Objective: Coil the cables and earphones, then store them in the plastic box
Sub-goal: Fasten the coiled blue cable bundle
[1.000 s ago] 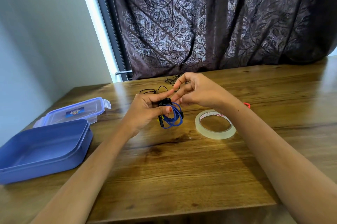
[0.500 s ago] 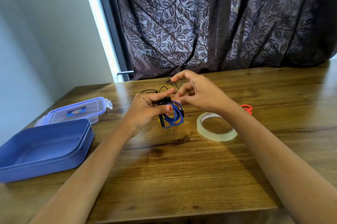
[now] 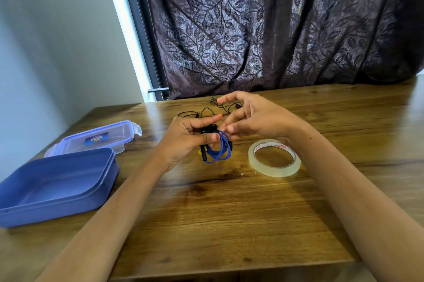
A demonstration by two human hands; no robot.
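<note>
My left hand [image 3: 185, 138] grips a small coil of blue cable [image 3: 220, 152] with black ends, thumb pressed on its front, just above the wooden table [image 3: 229, 213]. My right hand [image 3: 257, 116] is beside the coil on the right. Its thumb and lower fingertips pinch the blue strand at the coil's top, while the index finger points up and left. Loose black earphones [image 3: 221, 107] lie tangled on the table behind both hands. The blue plastic box [image 3: 57, 186] stands open at the left, with its clear lid [image 3: 98, 138] lying behind it.
A roll of clear tape [image 3: 274, 157] lies flat just right of the coil, under my right wrist. A dark leaf-patterned curtain [image 3: 275, 29] hangs behind the table. The table's front edge runs close to my forearms.
My right hand has drawn slightly right of the coil, and its index finger has lifted higher. The left hand keeps its grip on the coil in the same spot.
</note>
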